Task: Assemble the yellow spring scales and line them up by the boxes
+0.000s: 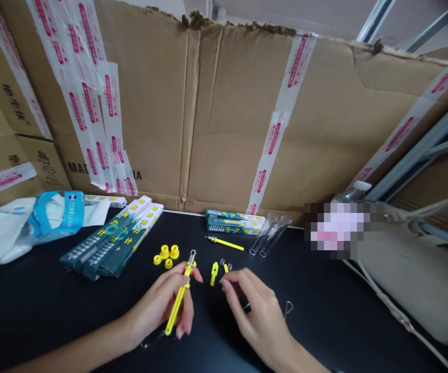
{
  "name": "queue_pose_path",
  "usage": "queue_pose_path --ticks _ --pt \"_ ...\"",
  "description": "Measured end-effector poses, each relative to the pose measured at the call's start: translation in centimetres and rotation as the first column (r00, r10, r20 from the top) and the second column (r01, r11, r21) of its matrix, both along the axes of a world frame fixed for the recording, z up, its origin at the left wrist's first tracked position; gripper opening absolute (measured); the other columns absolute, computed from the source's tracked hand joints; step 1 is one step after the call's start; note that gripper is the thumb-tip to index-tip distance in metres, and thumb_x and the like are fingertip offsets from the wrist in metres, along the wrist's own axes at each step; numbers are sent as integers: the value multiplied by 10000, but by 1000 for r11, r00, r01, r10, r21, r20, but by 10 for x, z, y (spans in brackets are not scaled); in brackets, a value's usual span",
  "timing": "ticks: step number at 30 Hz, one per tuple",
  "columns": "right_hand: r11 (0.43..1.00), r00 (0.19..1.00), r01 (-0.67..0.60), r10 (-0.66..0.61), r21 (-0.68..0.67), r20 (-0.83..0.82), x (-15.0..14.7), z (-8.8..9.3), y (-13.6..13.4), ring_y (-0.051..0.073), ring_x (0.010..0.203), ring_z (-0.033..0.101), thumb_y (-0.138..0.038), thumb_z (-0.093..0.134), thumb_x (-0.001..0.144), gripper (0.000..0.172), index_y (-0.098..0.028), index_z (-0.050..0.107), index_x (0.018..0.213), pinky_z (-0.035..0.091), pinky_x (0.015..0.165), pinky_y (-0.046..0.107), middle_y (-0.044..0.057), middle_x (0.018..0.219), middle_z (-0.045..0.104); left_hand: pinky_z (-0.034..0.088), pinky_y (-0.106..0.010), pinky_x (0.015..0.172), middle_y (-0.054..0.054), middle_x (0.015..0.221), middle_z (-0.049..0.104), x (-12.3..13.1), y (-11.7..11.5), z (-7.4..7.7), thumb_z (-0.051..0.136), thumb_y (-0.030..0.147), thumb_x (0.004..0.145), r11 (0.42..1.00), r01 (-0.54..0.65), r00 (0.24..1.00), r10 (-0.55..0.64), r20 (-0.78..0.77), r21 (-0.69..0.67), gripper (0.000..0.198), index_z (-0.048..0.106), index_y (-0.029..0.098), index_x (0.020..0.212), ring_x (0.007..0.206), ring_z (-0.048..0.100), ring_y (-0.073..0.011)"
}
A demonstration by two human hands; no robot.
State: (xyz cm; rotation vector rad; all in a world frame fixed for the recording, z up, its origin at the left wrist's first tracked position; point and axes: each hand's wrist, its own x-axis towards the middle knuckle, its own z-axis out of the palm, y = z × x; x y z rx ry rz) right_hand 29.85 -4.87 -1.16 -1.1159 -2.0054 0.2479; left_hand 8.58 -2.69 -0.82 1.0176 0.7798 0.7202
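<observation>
1. Your left hand's [165,306] grip was closed round the yellow stick [178,301], its clear tip aimed at the desk's [324,311] far edge.
2. Your right hand [260,317] lay loosely open and empty, fingertips just beside the small yellow clip [214,273] at mid-desk.
3. This looked like a fitting step, and lifting that clip would call for a fine pinch.
4. The yellow caps [166,255] sat near, to the left.

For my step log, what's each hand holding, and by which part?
The left hand holds the yellow tool around mid-shaft, with the wire loop end pointing away. The right hand seems to hold nothing; it is beside a small yellow clip.
</observation>
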Motion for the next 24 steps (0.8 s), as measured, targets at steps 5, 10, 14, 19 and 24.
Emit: queue_pose_path --ticks 5,10,14,19,24 --pt "978 975 207 -204 -21 86 5 -7 11 240 824 643 -198 578 921 153 -216 576 1072 545 737 377 61 916 645 345 -196 465 11 516 639 5 -1 3 616 526 739 999 -29 997 32 63 -36 363 500 194 829 421 494 -91" --pt "947 933 307 -280 -93 224 3 -13 10 253 804 672 -236 672 870 191 -216 591 1042 571 692 379 49 891 642 323 -201 479 22 510 583 7 0 1 682 718 689 988 -99 993 106 53 -121 566 513 178 702 456 483 -84" --pt "946 943 287 -252 -148 219 1 -15 7 222 770 683 -174 553 923 191 -205 583 1109 583 687 353 54 915 644 334 -212 485 17 463 570 7 0 2 647 770 709 993 -100 995 101 17 -61 609 545 170 693 435 477 -90" --pt "944 937 285 -238 -168 254 1 -15 6 220 722 686 -104 513 880 341 -164 595 1205 586 650 346 70 925 646 361 -216 510 4 481 634 8 -4 2 625 728 770 997 -75 997 75 -21 13 580 586 161 888 457 541 -118" --pt "941 942 275 -224 -196 249 -2 -12 4 219 739 706 -113 498 892 247 -198 672 1046 586 653 334 63 950 635 352 -207 467 62 391 568 10 -4 -5 692 697 731 990 -139 990 140 25 -22 539 448 227 827 368 480 -106"
